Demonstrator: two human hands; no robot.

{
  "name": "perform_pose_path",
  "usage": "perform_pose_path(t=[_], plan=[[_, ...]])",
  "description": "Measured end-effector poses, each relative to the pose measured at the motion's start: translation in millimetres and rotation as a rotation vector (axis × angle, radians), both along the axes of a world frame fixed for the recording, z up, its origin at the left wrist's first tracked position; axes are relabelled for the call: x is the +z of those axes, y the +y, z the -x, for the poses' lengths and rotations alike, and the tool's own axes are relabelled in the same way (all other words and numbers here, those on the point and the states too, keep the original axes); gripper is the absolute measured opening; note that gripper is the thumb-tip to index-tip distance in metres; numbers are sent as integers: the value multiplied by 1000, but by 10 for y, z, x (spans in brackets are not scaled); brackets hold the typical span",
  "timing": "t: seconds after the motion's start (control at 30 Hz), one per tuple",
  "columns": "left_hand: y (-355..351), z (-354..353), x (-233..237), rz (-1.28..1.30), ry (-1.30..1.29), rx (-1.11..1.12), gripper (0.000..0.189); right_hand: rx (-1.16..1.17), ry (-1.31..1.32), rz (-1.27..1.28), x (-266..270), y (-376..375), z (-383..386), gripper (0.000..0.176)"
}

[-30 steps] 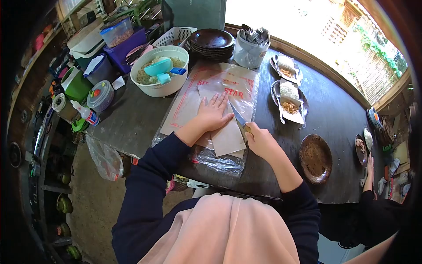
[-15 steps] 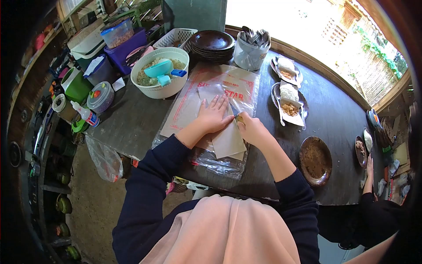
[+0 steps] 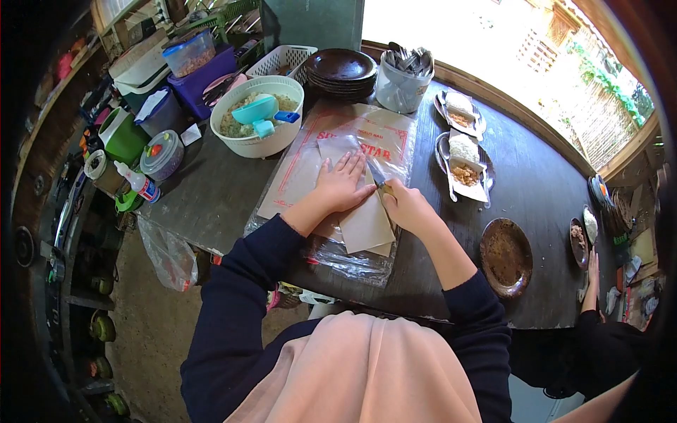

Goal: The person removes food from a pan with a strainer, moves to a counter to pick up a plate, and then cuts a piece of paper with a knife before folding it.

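Note:
Folded brown paper [image 3: 368, 224] lies on a plastic-wrapped pack of printed paper sheets [image 3: 289, 187] on the dark table. My left hand [image 3: 341, 183] presses flat on the folded paper, fingers spread. Closed round the handle of a knife [image 3: 377, 175] is my right hand [image 3: 407, 206], just right of the left one. The blade points up and away from me, at the paper's fold; its edge is partly hard to make out. Clear plastic [image 3: 352, 269] sticks out at the pack's near end.
Behind the pack stand a bowl of food [image 3: 247, 144], stacked brown plates [image 3: 341, 67] and a cutlery tub [image 3: 403, 84]. Plated food [image 3: 465, 162] and an oval plate [image 3: 506, 257] are on the right. A co-worker's hand [image 3: 593, 271] rests at the far right.
My right hand has shifted slightly right and toward me with the knife, and more of the blade shows. My left hand has stayed in place.

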State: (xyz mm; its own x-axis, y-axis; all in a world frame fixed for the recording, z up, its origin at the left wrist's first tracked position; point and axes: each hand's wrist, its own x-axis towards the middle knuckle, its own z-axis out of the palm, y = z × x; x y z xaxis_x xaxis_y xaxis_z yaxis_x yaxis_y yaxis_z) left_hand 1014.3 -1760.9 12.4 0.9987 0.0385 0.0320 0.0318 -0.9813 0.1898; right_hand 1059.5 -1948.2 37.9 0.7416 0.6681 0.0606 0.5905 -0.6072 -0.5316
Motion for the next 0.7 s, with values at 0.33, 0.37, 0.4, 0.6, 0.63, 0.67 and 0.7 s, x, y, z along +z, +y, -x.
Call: perform_pose_path(t=[0.33, 0.37, 0.4, 0.6, 0.63, 0.67, 0.7], plan=[[-15, -17, 9, 5, 32, 8, 80, -37, 13, -52, 50, -416, 186, 29], [-15, -18, 7, 4, 33, 8, 80, -37, 13, -52, 71, -417, 191, 29], [-17, -18, 5, -12, 30, 5, 79, -32, 22, -53, 97, -414, 198, 28], [-6, -20, -7, -3, 22, 0, 80, 19, 43, -105, 190, -477, 227, 28], [1, -21, -19, 13, 13, 5, 81, 43, 53, -129, 190, -512, 220, 29], [12, -25, -30, 14, 11, 10, 81, 48, 51, -128, 182, -546, 210, 29], [21, -22, -30, 48, -7, 14, 86, 63, 40, -149, 167, -580, 201, 29]])
